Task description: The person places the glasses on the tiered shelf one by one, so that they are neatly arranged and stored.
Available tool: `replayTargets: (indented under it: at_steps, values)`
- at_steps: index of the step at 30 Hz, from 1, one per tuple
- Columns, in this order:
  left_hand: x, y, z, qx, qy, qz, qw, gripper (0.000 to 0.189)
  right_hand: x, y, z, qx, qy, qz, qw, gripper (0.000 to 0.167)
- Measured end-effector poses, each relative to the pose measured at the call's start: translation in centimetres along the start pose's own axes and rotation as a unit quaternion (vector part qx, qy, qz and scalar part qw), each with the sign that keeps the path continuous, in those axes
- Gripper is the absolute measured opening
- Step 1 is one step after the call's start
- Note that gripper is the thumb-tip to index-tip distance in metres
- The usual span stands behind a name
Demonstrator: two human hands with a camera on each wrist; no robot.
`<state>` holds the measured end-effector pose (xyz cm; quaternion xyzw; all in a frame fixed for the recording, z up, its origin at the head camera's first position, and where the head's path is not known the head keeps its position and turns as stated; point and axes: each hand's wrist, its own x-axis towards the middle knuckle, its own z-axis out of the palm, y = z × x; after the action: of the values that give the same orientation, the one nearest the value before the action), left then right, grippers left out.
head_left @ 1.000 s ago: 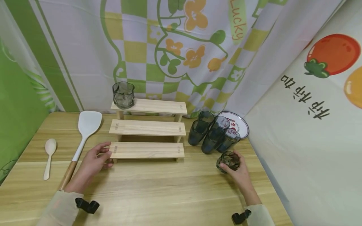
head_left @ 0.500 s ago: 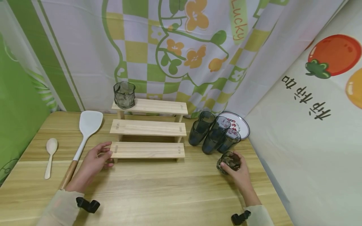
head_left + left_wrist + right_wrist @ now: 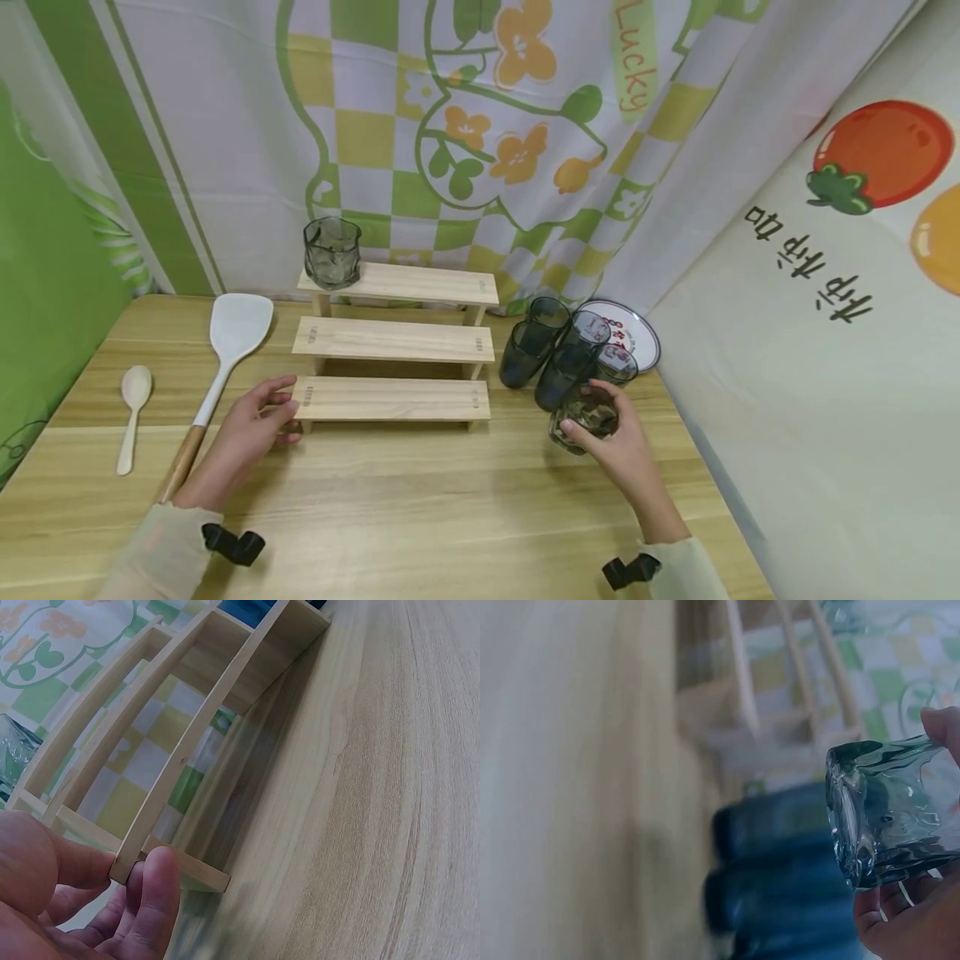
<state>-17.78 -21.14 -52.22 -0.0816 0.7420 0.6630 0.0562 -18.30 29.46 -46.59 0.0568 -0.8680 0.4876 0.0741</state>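
My left hand [image 3: 258,417] pinches the left end of the lowest board of a three-tier wooden shelf [image 3: 392,400]; in the left wrist view the thumb and fingers [image 3: 157,892] clasp that board's end. My right hand [image 3: 622,433] grips a wavy, smoky glass tumbler [image 3: 583,421] by its sides. The right wrist view shows this tumbler [image 3: 889,810] raised above the table, its thick base facing the shelf side. A matching tumbler [image 3: 332,254] stands on the left end of the top tier.
Several tall dark-blue glasses [image 3: 525,354] stand right of the shelf, just behind the held tumbler. Behind them lies a white plate [image 3: 645,337] with red marks. On the left lie a white spatula [image 3: 240,325] and a small spoon [image 3: 135,392]. A patterned curtain [image 3: 360,133] hangs behind.
My right hand has lifted the tumbler off the table and shifted it a little left, closer to the blue glasses. The left hand stays at the shelf.
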Motion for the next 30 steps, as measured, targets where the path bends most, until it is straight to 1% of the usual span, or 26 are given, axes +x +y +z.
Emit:
replayTargets:
  at_steps: [4, 7, 9, 14, 18, 23, 26, 30]
  values:
    - [-0.1, -0.1, 0.0, -0.002, -0.002, 0.001, 1.0000, 0.051, 1.5, -2.6, 1.2, 0.016, -0.022, -0.026, 0.9993, 0.073]
    - [0.0, -0.2, -0.1, -0.003, -0.001, 0.002, 1.0000, 0.051, 3.3, -4.6, 2.5, 0.041, -0.034, -0.039, 0.9978, 0.073]
    - [0.0, -0.2, -0.1, -0.004, -0.001, 0.002, 1.0000, 0.051, 4.9, -6.2, 3.6, 0.048, -0.044, -0.052, 0.9965, 0.072]
    - [0.2, -0.2, -0.2, -0.004, 0.000, 0.006, 1.0000, 0.051, 9.6, -9.9, 7.0, 0.054, -0.083, -0.086, 0.9914, 0.074]
    - [0.2, -0.2, 0.0, -0.006, -0.004, 0.009, 0.9999, 0.051, 12.3, -12.3, 9.5, 0.065, -0.102, -0.090, 0.9885, 0.077]
    - [0.3, -0.2, 0.1, -0.007, -0.003, 0.009, 0.9999, 0.051, 15.2, -14.8, 12.6, 0.081, -0.117, -0.108, 0.9840, 0.078]
    - [0.3, -0.2, -0.1, -0.004, -0.001, 0.007, 1.0000, 0.051, 16.8, -16.1, 14.6, 0.095, -0.126, -0.103, 0.9821, 0.082]
    - [0.2, -0.2, -0.2, -0.004, 0.002, 0.006, 1.0000, 0.051, 18.5, -17.0, 16.8, 0.100, -0.134, -0.076, 0.9830, 0.084]
